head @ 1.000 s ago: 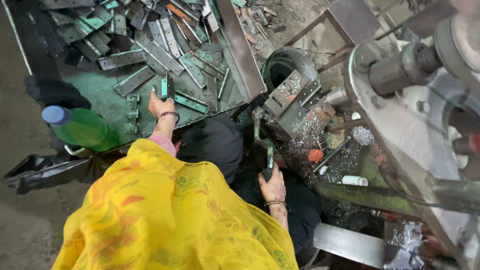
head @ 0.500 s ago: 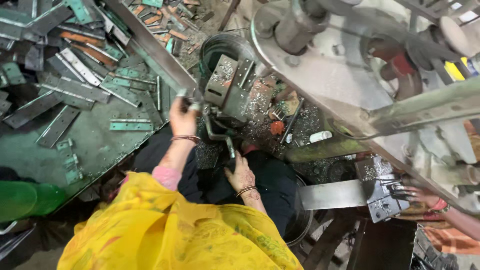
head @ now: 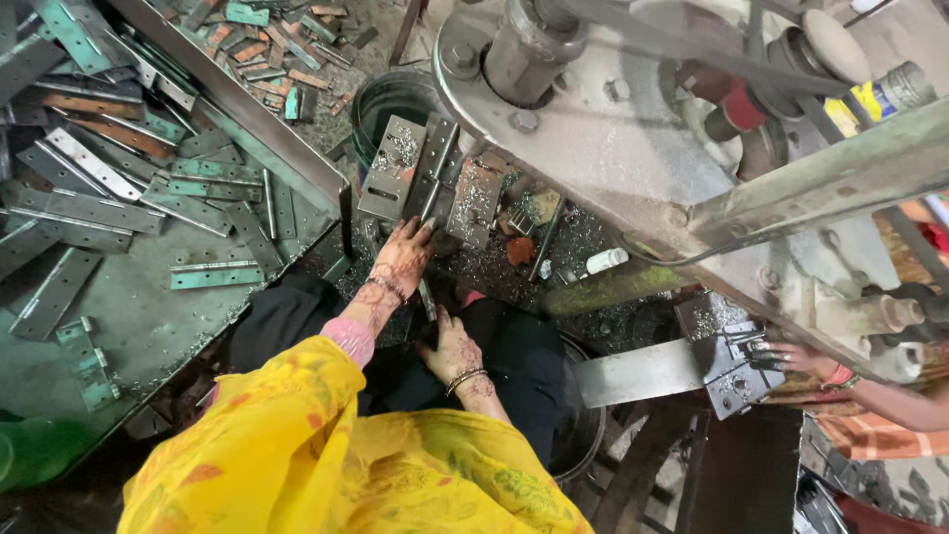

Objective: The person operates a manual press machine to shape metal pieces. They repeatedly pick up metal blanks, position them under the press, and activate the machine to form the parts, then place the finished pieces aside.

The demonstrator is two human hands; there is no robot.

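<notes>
**Both hands down at the press bed, metal all around**

From my feed, the left hand [head: 403, 259] lies fingers forward against the base of the grey slotted plates [head: 393, 166] at the machine's bed, fingers loosely spread; I cannot tell whether it pinches anything. The right hand [head: 450, 346] is curled round a dark lever handle [head: 427, 302] that stands between the two hands. Metal chips litter the bed [head: 573, 242] around them, with a small white cylinder [head: 605, 261] lying just right of the plates.

The big grey press body [head: 633, 148] overhangs the hands from the upper right and crowds the space. Left of the left hand, the green tabletop [head: 148, 316] carries loose hinge strips [head: 215, 274] in a heap, its raised steel rim [head: 247, 119] running diagonally. A dark round bucket [head: 390, 99] sits behind the plates. At the far right another person's hand [head: 791, 356] touches a dark block [head: 736, 366] on a flat steel bar [head: 633, 371].

Compared with half a second ago, the left hand has dropped from the rim toward the plates, while the right keeps its hold on the handle.
</notes>
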